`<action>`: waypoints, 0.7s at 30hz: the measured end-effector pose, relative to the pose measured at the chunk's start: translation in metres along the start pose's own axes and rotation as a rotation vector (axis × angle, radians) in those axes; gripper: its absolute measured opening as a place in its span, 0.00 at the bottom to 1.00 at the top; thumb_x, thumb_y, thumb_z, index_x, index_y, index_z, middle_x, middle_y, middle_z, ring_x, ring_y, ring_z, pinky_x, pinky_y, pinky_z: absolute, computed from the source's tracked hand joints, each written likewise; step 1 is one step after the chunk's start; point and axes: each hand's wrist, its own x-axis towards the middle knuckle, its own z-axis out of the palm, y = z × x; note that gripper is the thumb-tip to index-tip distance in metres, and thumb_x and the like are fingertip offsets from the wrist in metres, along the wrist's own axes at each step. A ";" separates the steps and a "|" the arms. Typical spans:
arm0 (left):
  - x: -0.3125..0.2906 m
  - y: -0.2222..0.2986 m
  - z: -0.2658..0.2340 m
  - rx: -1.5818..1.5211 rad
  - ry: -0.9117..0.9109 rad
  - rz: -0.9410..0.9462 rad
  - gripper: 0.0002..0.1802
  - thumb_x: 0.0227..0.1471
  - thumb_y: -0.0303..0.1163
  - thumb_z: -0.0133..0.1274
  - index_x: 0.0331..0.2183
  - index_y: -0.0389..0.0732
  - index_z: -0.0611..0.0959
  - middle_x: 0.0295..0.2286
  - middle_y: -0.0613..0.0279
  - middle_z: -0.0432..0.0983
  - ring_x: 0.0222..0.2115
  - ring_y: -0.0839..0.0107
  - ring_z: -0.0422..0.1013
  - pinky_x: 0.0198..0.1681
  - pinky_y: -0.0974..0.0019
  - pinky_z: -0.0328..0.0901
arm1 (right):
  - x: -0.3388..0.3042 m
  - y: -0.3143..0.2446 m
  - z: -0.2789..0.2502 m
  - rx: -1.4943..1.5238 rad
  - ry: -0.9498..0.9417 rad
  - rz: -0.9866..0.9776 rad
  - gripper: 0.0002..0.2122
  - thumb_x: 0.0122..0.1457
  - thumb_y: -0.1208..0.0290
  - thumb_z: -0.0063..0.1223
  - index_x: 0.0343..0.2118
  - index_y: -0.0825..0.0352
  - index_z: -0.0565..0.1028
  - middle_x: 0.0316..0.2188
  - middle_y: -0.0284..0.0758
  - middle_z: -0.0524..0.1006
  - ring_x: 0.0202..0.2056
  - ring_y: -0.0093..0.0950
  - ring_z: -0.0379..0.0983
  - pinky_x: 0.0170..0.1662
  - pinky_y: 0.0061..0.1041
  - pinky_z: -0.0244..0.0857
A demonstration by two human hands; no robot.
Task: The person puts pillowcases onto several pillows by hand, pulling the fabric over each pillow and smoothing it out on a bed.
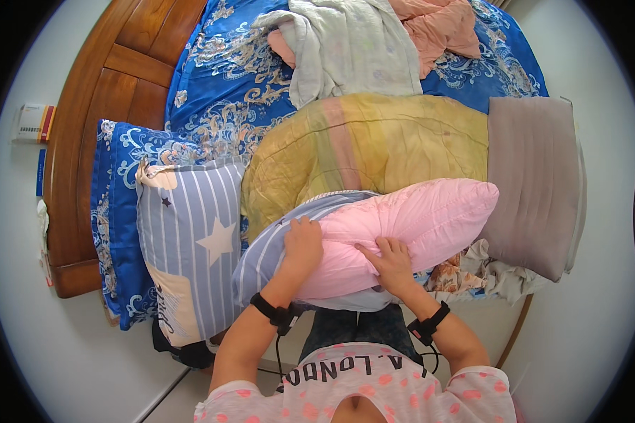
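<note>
A plump pink pillow [430,215] lies across the near edge of the bed, its left part inside a blue-grey striped pillowcase [264,250]. My left hand [303,245] is closed at the case's opening, fingers curled over the cloth where it meets the pink pillow. My right hand [390,266] grips the middle of the pillow, thumb and fingers drawing the pink fabric into creases. The pillow's right end sticks out bare. Part of the case shows below the pillow, towards my body.
Left of it lie a star-patterned striped pillow [194,240] and a blue floral pillow [123,211], by the wooden headboard [99,134]. Beyond is a yellow quilt [409,134]; a folded grey-brown pad [533,183] lies right. A pale blanket [353,53] sits at the back.
</note>
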 end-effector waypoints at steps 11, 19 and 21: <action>0.005 -0.014 0.004 -0.031 -0.337 0.007 0.09 0.48 0.30 0.53 0.28 0.35 0.84 0.30 0.41 0.78 0.33 0.46 0.76 0.37 0.48 0.70 | -0.024 0.006 -0.003 0.037 -0.002 0.005 0.23 0.46 0.76 0.50 0.48 0.53 0.78 0.34 0.34 0.67 0.39 0.36 0.64 0.41 0.35 0.58; 0.024 -0.003 0.008 0.108 0.014 -0.002 0.07 0.50 0.24 0.50 0.34 0.39 0.75 0.34 0.49 0.72 0.28 0.53 0.76 0.31 0.55 0.72 | -0.030 0.008 -0.008 0.094 0.023 -0.007 0.19 0.44 0.76 0.52 0.41 0.53 0.81 0.30 0.32 0.68 0.35 0.34 0.65 0.38 0.32 0.59; 0.033 -0.001 0.010 0.156 0.012 0.042 0.07 0.50 0.24 0.49 0.35 0.39 0.74 0.35 0.49 0.71 0.28 0.54 0.76 0.30 0.57 0.71 | -0.028 0.006 -0.011 0.115 0.032 -0.016 0.18 0.42 0.77 0.53 0.38 0.54 0.82 0.28 0.31 0.68 0.35 0.33 0.65 0.37 0.32 0.59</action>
